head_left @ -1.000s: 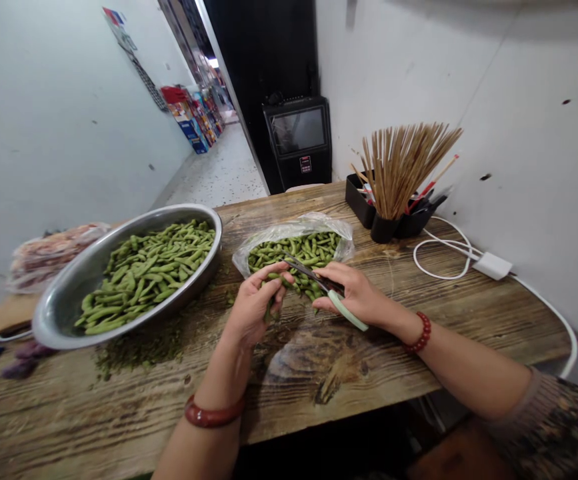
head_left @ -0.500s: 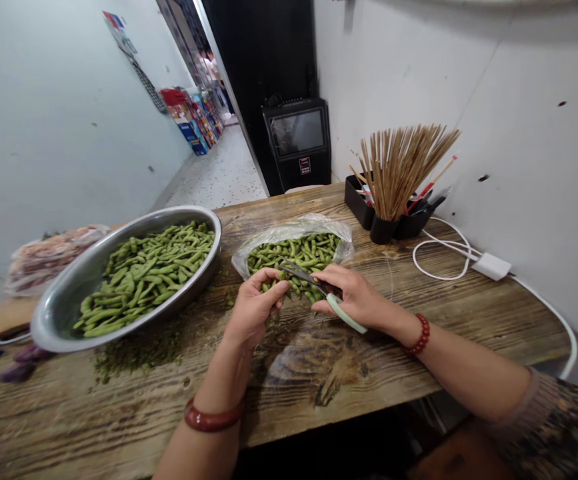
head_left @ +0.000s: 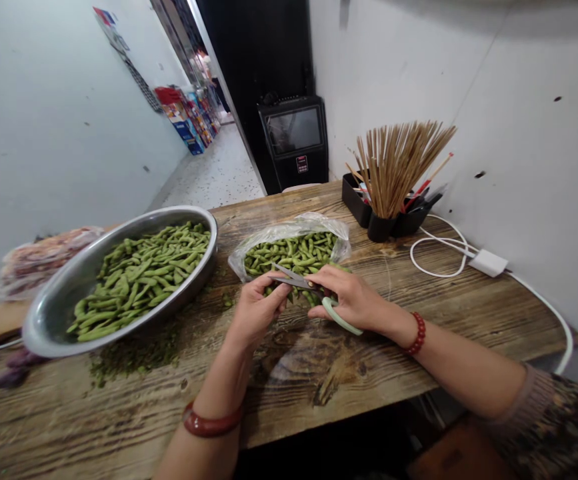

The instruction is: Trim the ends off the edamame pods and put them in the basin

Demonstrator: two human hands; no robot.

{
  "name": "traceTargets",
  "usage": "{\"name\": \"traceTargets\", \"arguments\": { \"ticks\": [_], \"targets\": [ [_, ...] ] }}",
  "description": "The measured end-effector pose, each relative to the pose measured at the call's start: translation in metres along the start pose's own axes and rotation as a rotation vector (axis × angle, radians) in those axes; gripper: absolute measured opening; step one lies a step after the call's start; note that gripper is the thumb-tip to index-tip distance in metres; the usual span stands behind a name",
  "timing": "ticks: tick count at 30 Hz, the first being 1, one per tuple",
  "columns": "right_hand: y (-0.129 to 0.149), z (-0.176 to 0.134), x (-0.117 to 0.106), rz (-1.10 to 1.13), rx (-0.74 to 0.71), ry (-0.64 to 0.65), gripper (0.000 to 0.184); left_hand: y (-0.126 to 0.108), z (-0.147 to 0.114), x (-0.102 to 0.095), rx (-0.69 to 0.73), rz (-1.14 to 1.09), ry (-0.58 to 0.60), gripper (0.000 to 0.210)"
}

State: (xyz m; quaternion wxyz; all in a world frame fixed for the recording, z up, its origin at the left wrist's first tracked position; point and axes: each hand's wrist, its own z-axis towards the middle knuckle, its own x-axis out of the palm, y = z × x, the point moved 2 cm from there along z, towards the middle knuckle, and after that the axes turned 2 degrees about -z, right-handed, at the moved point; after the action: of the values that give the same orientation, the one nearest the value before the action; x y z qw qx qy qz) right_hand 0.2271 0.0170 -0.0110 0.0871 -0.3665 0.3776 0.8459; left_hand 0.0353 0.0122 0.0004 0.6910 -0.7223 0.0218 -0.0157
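My right hand is wrapped round a pair of scissors with pale green handles and dark blades. The blades are parted and point left, their tips right at the fingers of my left hand. Those fingers pinch a green edamame pod, mostly hidden by the fingers and the blades. Just beyond both hands lies a clear plastic bag, opened out, with many edamame pods in it. To the left, a large metal basin holds a heap of more edamame pods.
Green trimmings lie on the wooden table before the basin. A black holder with wooden skewers stands back right, beside a white adapter and its cable. A plastic bag of pinkish food is behind the basin.
The scissor blades have spread apart and moved slightly left, over the fingertips of my left hand. The pod end that showed there is now mostly covered. The view has shifted slightly.
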Motion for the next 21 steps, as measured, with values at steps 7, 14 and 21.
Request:
{"name": "traceTargets", "arguments": {
  "ticks": [7, 14, 21],
  "targets": [
    [0.0014, -0.0001, 0.0007, 0.002, -0.026, -0.008, 0.054, 0.0007, -0.0011, 0.0036, 0.019, 0.016, 0.001, 0.018],
    [0.0014, 0.0000, 0.0002, 0.005, -0.038, 0.006, 0.048, 0.0004, -0.0011, 0.0014, 0.035, 0.068, 0.021, 0.019],
    [-0.0036, 0.0028, 0.0005, 0.051, -0.011, -0.039, 0.041, -0.0016, 0.0004, -0.0021, -0.012, 0.006, -0.042, 0.021]
  ]
}}
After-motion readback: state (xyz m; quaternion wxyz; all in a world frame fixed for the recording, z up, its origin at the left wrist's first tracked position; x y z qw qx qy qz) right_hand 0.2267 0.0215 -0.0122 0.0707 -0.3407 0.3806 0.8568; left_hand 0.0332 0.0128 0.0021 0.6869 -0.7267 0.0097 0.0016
